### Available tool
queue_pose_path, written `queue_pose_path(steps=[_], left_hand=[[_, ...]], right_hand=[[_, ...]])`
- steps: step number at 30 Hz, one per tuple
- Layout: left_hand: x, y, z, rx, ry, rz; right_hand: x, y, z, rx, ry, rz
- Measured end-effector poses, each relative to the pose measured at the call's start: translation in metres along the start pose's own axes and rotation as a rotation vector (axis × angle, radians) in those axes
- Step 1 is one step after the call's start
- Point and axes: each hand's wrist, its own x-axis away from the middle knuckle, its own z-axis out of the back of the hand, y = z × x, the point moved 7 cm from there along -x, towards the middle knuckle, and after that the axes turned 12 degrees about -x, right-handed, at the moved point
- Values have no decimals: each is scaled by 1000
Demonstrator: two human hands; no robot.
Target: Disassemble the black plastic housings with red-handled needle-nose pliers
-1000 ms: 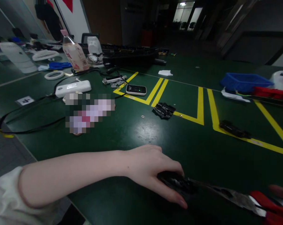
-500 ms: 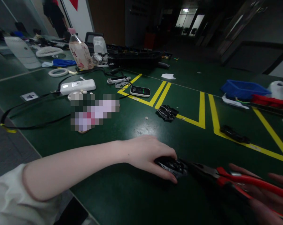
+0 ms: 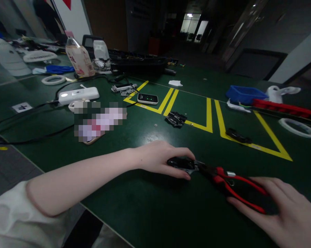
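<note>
My left hand (image 3: 165,160) grips a small black part (image 3: 181,163) between thumb and fingers, just above the green tabletop. My right hand (image 3: 281,206) is wrapped round the spread handles of red-handled pliers (image 3: 222,175). The jaws of the pliers point left and meet the right end of the black part; whether they are clamped on it I cannot tell. Beyond my left hand lies a cluster of black parts (image 3: 176,119) by the yellow tape. Farther right another black piece (image 3: 238,136) rests on a tape line.
A small device with green lights (image 3: 147,99) and a phone (image 3: 104,124), partly blurred out, lie left of centre. Behind them are a white power strip (image 3: 79,95) and a bottle (image 3: 79,58). On the right are a blue bin (image 3: 245,94), a red strip (image 3: 284,108) and a tape roll (image 3: 298,127).
The pliers and my right hand have come farther into view from the right, and the jaws now reach the black part. My left hand keeps its grip. The view has turned slightly right.
</note>
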Motion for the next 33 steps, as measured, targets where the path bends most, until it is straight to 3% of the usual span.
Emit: queue_pose_path(steps=[5,12,17,23,27,33], left_hand=[[2,5,4,17,43,-6],[2,12,2,5,86,-105],[3,14,-1,65,97,-126],[2,14,-1,205,121,-132],[1,13,3,244,169,-106],[2,0,5,275,207,65]], right_hand=[[-7,-3,-3,113,-88,56],[-5,-21,-1,-43,-82,209],[-19,-19,-4,-124,-110,128],[-27,-26,-21,-106,-258,166],[-35,-27,-28,-6,-293,107],[-52,-37,-22,30,-239,202]])
